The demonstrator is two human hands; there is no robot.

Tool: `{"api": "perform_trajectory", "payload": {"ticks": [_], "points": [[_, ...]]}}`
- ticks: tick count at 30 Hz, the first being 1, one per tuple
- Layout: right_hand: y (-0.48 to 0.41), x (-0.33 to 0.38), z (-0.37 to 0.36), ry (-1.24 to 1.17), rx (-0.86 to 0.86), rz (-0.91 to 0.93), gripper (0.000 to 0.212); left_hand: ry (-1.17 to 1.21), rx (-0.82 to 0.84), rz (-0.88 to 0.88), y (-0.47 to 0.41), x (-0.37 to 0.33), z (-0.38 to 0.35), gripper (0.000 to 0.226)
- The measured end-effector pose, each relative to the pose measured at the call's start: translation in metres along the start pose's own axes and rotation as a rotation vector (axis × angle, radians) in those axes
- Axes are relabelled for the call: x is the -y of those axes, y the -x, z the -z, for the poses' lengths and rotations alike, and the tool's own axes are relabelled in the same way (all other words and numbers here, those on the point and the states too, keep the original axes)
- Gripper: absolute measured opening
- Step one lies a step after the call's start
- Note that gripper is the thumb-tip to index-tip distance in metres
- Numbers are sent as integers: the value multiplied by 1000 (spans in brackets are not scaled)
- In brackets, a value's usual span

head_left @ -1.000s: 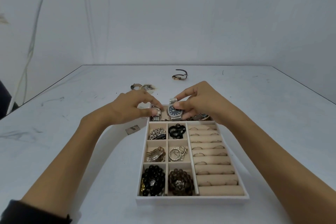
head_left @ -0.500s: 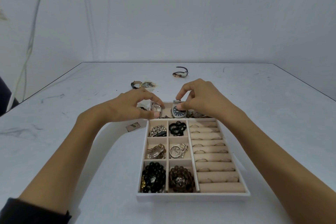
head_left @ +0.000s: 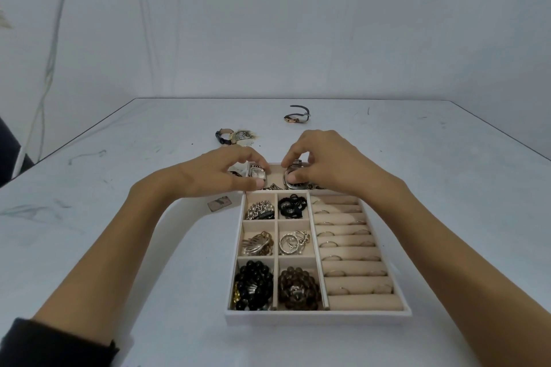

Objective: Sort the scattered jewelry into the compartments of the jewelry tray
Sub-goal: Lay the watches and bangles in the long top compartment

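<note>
A white jewelry tray (head_left: 316,316) with beige compartments lies in front of me, holding chains, black and brown beads, hair ties, silver pieces and rings on rolls. Over its far long compartment, my left hand (head_left: 220,171) pinches a rectangular silver watch (head_left: 257,172). My right hand (head_left: 323,159) pinches a round silver watch (head_left: 293,179) with a metal band in the same compartment. Two more watches lie loose on the table beyond: a black-strapped one (head_left: 225,136) and a brown-cased one (head_left: 296,116).
A small grey card (head_left: 219,203) lies on the white table just left of the tray's far corner. A crumpled patterned piece (head_left: 245,137) sits beside the black-strapped watch. A dark object shows at the left edge.
Both hands stayed over the tray's far compartment. The round watch has been tipped up on its side, its face no longer showing. The camera view shifted slightly.
</note>
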State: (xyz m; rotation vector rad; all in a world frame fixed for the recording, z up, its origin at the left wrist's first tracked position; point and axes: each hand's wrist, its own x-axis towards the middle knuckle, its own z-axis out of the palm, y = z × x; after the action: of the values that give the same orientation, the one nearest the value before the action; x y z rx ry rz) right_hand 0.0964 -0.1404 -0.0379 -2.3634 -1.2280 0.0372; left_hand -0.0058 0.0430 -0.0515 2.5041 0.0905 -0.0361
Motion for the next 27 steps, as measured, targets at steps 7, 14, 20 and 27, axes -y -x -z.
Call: {"api": "perform_trajectory", "payload": {"ticks": [7,14,20,27], "points": [[-2,-7,8,-90,44,13,21,17,9,-6,-1,1,-1,24],[3,-32,28,-352,-153,-122,18,-11,-104,-97,-6,2,-6,30],[8,-35,30,-184,24,-211,14,-194,-218,-153,-15,-5,-20,49],[6,-37,24,-83,43,-214,10,-203,-228,-171,-20,-5,-25,46]]}}
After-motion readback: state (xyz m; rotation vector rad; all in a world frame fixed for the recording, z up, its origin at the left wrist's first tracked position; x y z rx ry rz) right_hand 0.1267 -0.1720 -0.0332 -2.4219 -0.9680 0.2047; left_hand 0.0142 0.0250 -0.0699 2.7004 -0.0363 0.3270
